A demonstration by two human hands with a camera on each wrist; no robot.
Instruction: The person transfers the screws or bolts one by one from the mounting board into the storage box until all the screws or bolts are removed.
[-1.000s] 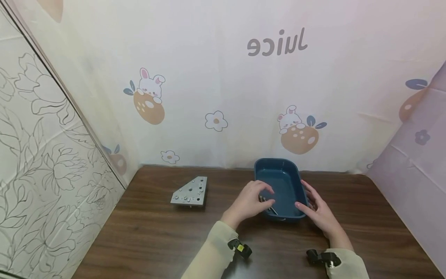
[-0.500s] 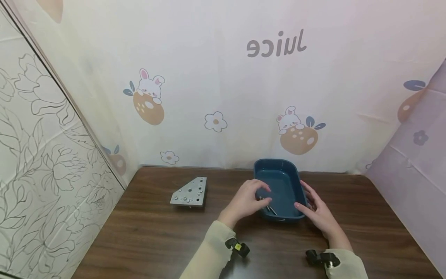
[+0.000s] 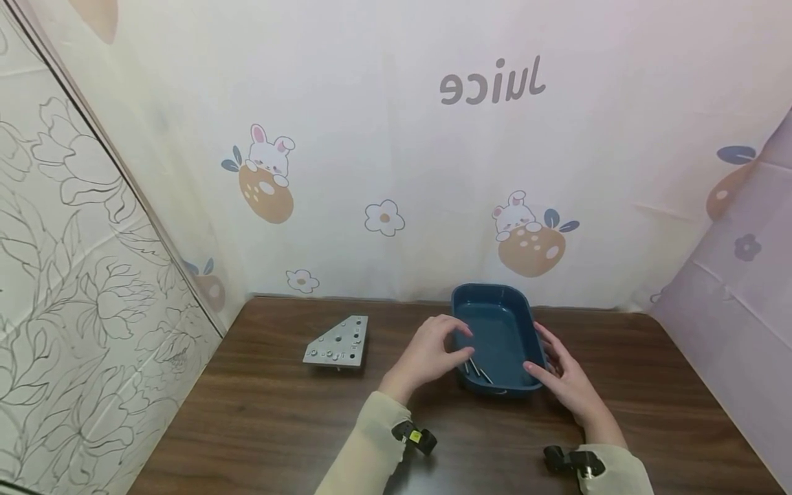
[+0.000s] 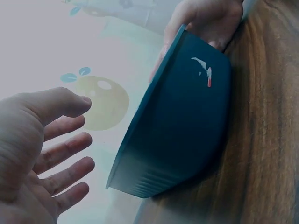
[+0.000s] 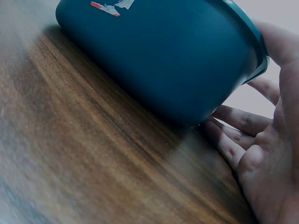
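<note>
Lying leftmost is a grey plate (image 3: 339, 346), then the left hand (image 3: 428, 354) hovers, thumb and fingers parted, by a blue tray (image 3: 500, 337) on the table (image 3: 278, 419), metal rods (image 3: 475, 368) inside, its right wall pinched by the right hand (image 3: 568, 379)

Plastic tray (image 3: 504, 337) — smooth (matt), wood-grain table (image 3: 272, 426)

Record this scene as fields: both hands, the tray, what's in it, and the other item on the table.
Left hand: raised at the left of the blue tray, holding nothing
Right hand: gripping the tray's right side
Tray: open side up on the wooden table; torn label on near wall
Contents: thin metal rods, near left corner; count unclear
Metal plate: left of the tray, with holes
</note>
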